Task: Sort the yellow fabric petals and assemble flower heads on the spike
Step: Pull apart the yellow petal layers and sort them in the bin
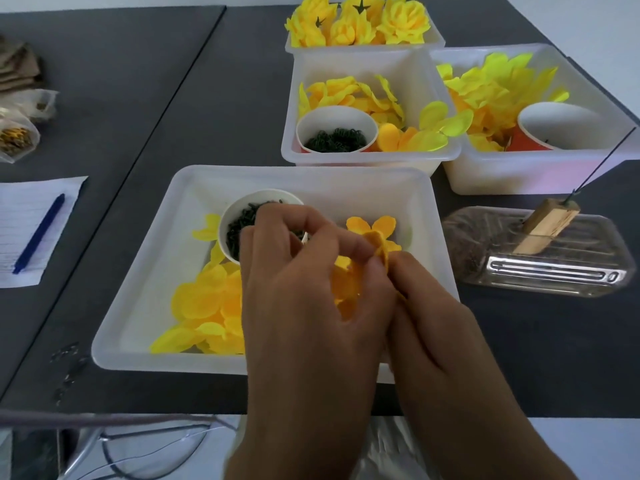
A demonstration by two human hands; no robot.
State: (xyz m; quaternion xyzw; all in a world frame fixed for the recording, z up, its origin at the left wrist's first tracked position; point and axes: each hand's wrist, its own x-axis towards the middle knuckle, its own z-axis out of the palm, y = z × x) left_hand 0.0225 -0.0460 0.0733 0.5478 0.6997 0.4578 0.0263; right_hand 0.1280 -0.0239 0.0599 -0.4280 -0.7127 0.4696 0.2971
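Under both hands sits the big white tray (pixel 138 299), on a dark grey tabletop (pixel 173 98) that is really two boards butted together, the seam running off to the left of the left hand. Beyond the hands stand three more white bins (pixel 367 157), one with finished yellow flower heads (pixel 356 22) at the far end. To the right of the right hand a clear plastic dish (pixel 540 275) carries a wooden block (pixel 545 228) with the thin spike (pixel 602 161) leaning up out of it.

The left hand (pixel 304 289) has its fingers curled around a small stack of orange-yellow petals (pixel 346 289), and the right hand (pixel 436 323) pinches the stack's upper edge between thumb and forefinger. The step looks like peeling one layer off. Best to keep the left grip loose enough for a layer to slide, and lift at the edge instead of tugging, since thin fabric clings and creases.

Just past the left fingers is a paper cup (pixel 235 216) of small dark green pieces; loose yellow petals (pixel 204 306) lie left of the left hand. Farther left are a lined sheet (pixel 31 202) and a blue pen (pixel 40 233).
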